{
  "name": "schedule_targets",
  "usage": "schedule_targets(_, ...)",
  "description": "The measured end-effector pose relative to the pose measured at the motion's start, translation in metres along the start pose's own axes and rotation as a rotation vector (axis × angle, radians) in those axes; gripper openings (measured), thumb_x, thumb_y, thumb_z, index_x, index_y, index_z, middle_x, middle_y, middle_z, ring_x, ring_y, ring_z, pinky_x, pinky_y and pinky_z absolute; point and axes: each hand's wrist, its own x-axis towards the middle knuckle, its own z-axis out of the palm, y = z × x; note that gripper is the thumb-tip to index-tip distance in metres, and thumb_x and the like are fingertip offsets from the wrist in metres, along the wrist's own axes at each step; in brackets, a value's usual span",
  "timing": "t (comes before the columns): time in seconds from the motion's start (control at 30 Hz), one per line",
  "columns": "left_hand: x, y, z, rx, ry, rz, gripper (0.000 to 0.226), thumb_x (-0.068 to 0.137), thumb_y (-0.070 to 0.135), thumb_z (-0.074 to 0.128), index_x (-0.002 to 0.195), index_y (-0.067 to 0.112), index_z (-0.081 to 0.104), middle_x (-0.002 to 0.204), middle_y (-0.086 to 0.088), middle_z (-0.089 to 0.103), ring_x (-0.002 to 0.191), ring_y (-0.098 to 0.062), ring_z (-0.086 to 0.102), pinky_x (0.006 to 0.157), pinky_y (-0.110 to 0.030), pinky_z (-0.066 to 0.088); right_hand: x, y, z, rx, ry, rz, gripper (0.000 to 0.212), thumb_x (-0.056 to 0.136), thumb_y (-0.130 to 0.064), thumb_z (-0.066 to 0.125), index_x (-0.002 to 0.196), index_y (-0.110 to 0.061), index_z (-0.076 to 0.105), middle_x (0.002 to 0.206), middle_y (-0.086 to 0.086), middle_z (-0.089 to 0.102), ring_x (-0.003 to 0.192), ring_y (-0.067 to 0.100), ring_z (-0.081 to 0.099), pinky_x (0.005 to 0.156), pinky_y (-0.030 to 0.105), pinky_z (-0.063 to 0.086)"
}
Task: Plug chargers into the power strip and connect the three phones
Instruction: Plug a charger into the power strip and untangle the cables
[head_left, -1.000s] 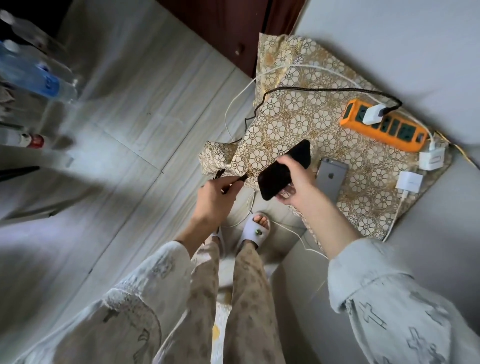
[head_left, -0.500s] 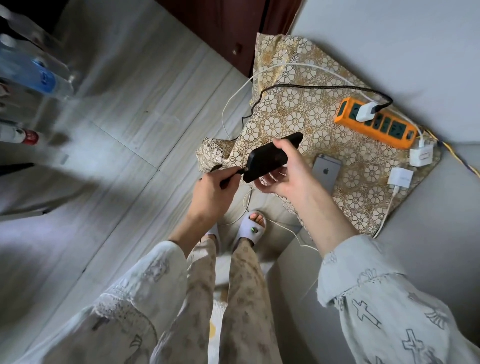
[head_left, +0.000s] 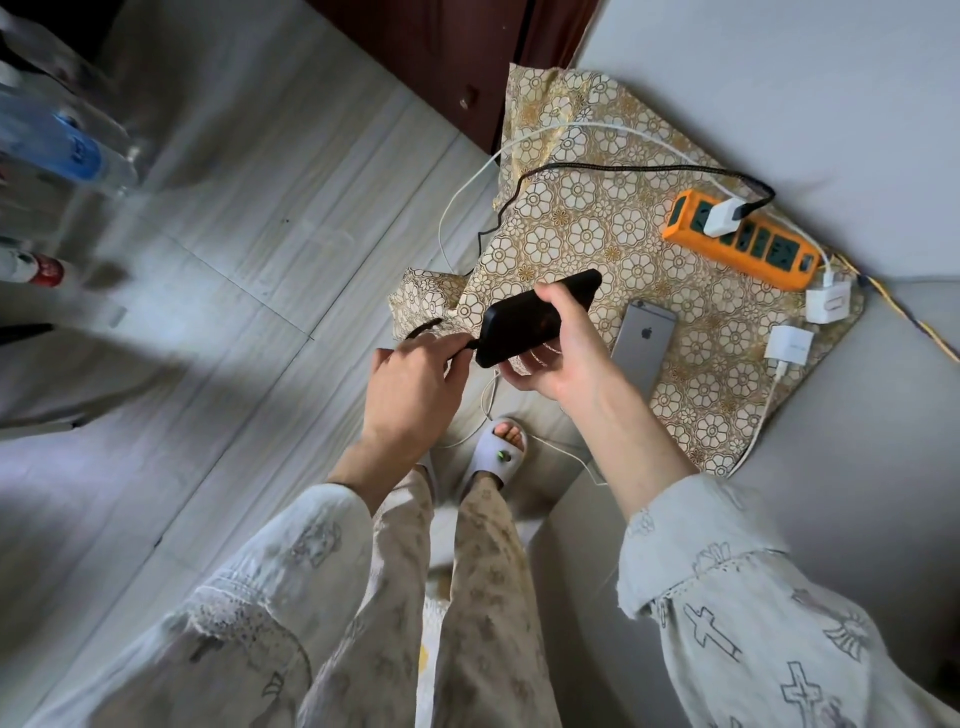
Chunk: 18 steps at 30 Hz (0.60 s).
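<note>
The person is standing over a patterned cloth (head_left: 587, 228) spread on a grey bed (head_left: 779, 78), and the work is looking partly done. The right hand (head_left: 558, 358) is gripping a black phone (head_left: 535, 317) with fingers curled round its edges, holding it in the air above the near edge of the cloth, while the left hand (head_left: 415, 384) is pinching the plug of a black cable (head_left: 597, 167) and bringing it right up to the phone's lower end; whether the plug is fully seated is not something the picture is showing. That cable is running back to a white charger (head_left: 723, 218) which is sitting in the orange power strip (head_left: 748, 241), so one charger appears plugged in. A second white charger (head_left: 827, 303) is lying just beside the far end of the strip, and whether it is plugged in I cannot tell; a third white charger (head_left: 788, 343) is lying loose on the cloth, well apart from any socket, with its white cable trailing off. A silver phone (head_left: 644, 343) is lying face down on the cloth beside the right hand, showing an Apple logo on its back and seemingly not connected. A third phone is not appearing anywhere. No other writing is readable; the labels on the bottles (head_left: 62, 150) on the floor are blurring out.
</note>
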Motion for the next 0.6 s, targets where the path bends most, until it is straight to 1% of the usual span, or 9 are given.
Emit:
schedule_targets(0.1, -0.001, 0.002, 0.001, 0.053, -0.013, 0.031, 0.023, 0.092, 0.026, 0.046, 0.097, 0.017, 0.066, 0.093, -0.005, 0.071, 0.092, -0.03, 0.061, 0.086, -0.037, 0.035, -0.004, -0.001, -0.003, -0.027, 0.007, -0.032, 0.028, 0.067, -0.031, 0.073, 0.083, -0.016, 0.057, 0.088, 0.009, 0.061, 0.085, 0.021, 0.059, 0.074, 0.042, 0.054)
schedule_targets(0.27, -0.005, 0.008, 0.004, 0.053, 0.036, 0.011, 0.022, 0.09, 0.027, 0.048, 0.088, 0.015, 0.067, 0.087, -0.008, 0.071, 0.087, -0.033, 0.061, 0.087, -0.037, 0.034, -0.008, -0.007, -0.007, -0.057, 0.03, -0.044, 0.027, 0.065, -0.031, 0.075, 0.079, -0.015, 0.058, 0.083, 0.009, 0.063, 0.082, 0.022, 0.06, 0.076, 0.044, 0.054)
schedule_targets(0.37, -0.009, 0.011, 0.007, 0.039, 0.031, -0.018, 0.023, 0.089, 0.027, 0.048, 0.089, 0.016, 0.068, 0.086, -0.01, 0.071, 0.085, -0.034, 0.061, 0.089, -0.036, 0.034, -0.009, -0.006, -0.006, -0.126, 0.059, -0.034, 0.031, 0.064, -0.034, 0.076, 0.081, -0.016, 0.058, 0.086, 0.009, 0.063, 0.083, 0.022, 0.06, 0.075, 0.045, 0.054)
schedule_targets(0.47, -0.006, 0.012, 0.009, 0.067, 0.032, -0.014, 0.023, 0.089, 0.028, 0.047, 0.088, 0.018, 0.068, 0.084, -0.008, 0.071, 0.083, -0.033, 0.06, 0.086, -0.034, 0.031, -0.008, -0.005, -0.004, -0.157, 0.079, -0.014, 0.034, 0.065, -0.038, 0.076, 0.081, -0.015, 0.057, 0.084, 0.008, 0.061, 0.082, 0.023, 0.058, 0.074, 0.046, 0.053)
schedule_targets(0.53, 0.0, 0.011, 0.007, 0.079, -0.007, -0.002, 0.023, 0.09, 0.029, 0.046, 0.09, 0.02, 0.067, 0.086, -0.009, 0.07, 0.089, -0.032, 0.059, 0.087, -0.035, 0.029, -0.007, -0.009, -0.005, -0.169, 0.075, -0.015, 0.033, 0.066, -0.037, 0.075, 0.082, -0.015, 0.056, 0.084, 0.009, 0.061, 0.083, 0.023, 0.058, 0.075, 0.046, 0.053)
schedule_targets(0.6, 0.007, 0.005, 0.007, 0.082, -0.126, 0.015, 0.023, 0.091, 0.033, 0.046, 0.1, 0.026, 0.065, 0.092, -0.009, 0.07, 0.1, -0.03, 0.057, 0.093, -0.037, 0.029, -0.004, -0.014, -0.005, -0.218, 0.084, -0.028, 0.032, 0.067, -0.035, 0.075, 0.083, -0.015, 0.056, 0.088, 0.009, 0.061, 0.086, 0.023, 0.059, 0.073, 0.042, 0.055)
